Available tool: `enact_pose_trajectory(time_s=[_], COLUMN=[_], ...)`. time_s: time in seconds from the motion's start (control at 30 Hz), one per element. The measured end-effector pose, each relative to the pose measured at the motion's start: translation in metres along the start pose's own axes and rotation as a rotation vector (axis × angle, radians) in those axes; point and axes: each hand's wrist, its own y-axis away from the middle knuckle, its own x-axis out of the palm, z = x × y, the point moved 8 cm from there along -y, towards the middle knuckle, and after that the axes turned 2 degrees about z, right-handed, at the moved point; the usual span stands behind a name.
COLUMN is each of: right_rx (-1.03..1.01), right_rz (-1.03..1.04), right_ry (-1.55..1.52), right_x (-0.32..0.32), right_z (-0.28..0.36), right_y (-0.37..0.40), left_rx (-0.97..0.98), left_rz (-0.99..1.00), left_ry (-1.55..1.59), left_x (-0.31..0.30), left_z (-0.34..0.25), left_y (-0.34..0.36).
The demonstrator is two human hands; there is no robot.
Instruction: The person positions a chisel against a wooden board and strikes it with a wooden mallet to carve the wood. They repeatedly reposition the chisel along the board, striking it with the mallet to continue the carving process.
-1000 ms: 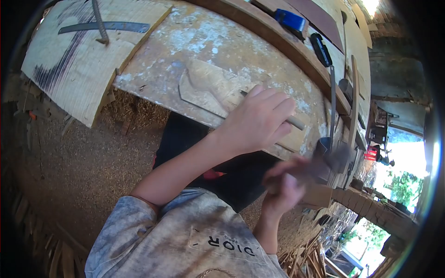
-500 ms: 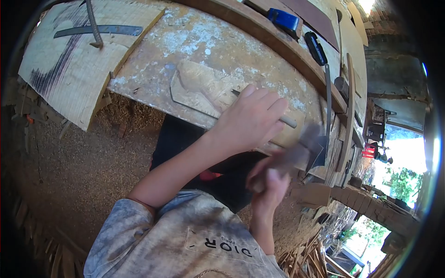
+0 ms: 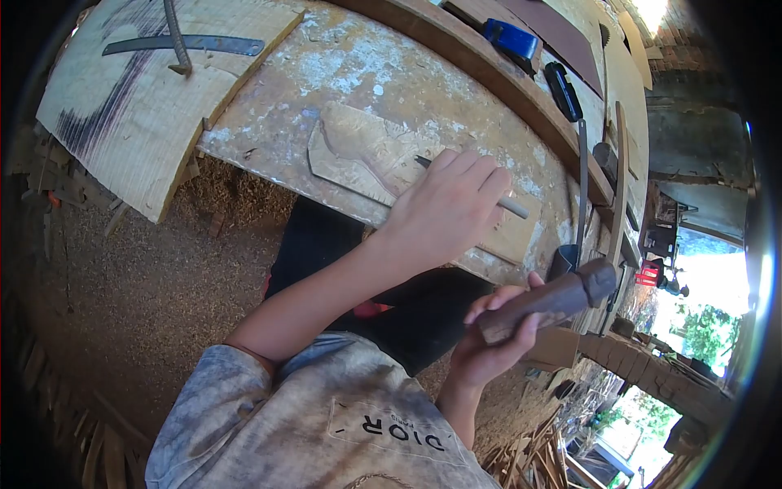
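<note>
My left hand [image 3: 448, 204] is closed around a thin chisel [image 3: 511, 207], whose dark tip [image 3: 423, 161] shows beyond my fingers over a carved wooden piece [image 3: 346, 155]. That pale piece lies flat on the stained workbench [image 3: 269, 98], with a curved relief on its surface. Whether the tip touches the wood I cannot tell. Lower right, my right hand [image 3: 497, 334] grips a dark wooden mallet [image 3: 546, 303], held tilted beside the bench edge and apart from the chisel.
A pale board [image 3: 138, 98] at the upper left bears a metal strip [image 3: 220, 45] and a bent metal rod [image 3: 177, 37]. Along the far side runs a long wooden rail [image 3: 489, 77], with a blue tool [image 3: 511, 41] and a black tool [image 3: 562, 90] beyond it.
The mallet, blurred before, now shows clearly, farther right with its end pointing up and right. My left hand still holds the chisel. The whole view has shifted slightly.
</note>
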Motion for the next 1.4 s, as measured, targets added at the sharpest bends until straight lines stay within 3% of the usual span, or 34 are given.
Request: enact_pose_trajectory(time_s=[0.1, 0.2, 0.3, 0.57, 0.67, 0.8, 0.9, 0.93, 1.03, 1.07, 1.33, 1.4], right_rx=[-0.118, -0.061, 0.383, 0.189, 0.171, -0.035, -0.042, 0.004, 0.476, 0.501, 0.218, 0.306], right_rz=[-0.033, 0.001, 0.311, 0.156, 0.134, 0.056, 0.015, 0.019, 0.252, 0.253, 0.121, 0.221], right_ry=[0.029, 0.066, 0.236, 0.235, 0.185, 0.007, -0.008, 0.057, 0.145, -0.003, 0.004, 0.027], right_x=[0.002, 0.008, 0.017, 0.011, 0.009, -0.006, -0.004, 0.001, 0.007, 0.004, -0.004, -0.001], right_z=[0.013, 0.002, -0.023, -0.004, -0.006, -0.001, 0.001, -0.004, -0.032, -0.039, -0.019, -0.026], right_y=[-0.002, -0.003, 0.006, -0.004, 0.0, 0.013, 0.01, 0.007, 0.005, 0.005, -0.005, -0.002], left_rx=[-0.008, -0.008, 0.022, 0.016, 0.011, 0.0, -0.005, -0.002, 0.0, -0.003, -0.007, -0.013], left_rz=[-0.003, 0.033, 0.014, 0.097, 0.093, 0.085, 0.085, 0.083, 0.065, 0.056, 0.089, 0.115], left_ry=[-0.004, -0.028, -0.069, -0.245, -0.236, -0.22, -0.248, -0.239, -0.227, -0.226, -0.231, -0.244], left_x=[0.003, 0.003, 0.004, 0.012, 0.013, 0.013, 0.011, 0.011, 0.008, 0.008, 0.009, 0.009], left_z=[0.001, 0.001, 0.002, 0.001, 0.001, 0.002, 0.0, -0.001, 0.0, 0.0, 0.002, 0.002], left_y=[0.0, -0.002, -0.001, -0.002, -0.003, 0.0, 0.0, 0.0, 0.0, 0.0, 0.0, 0.0])
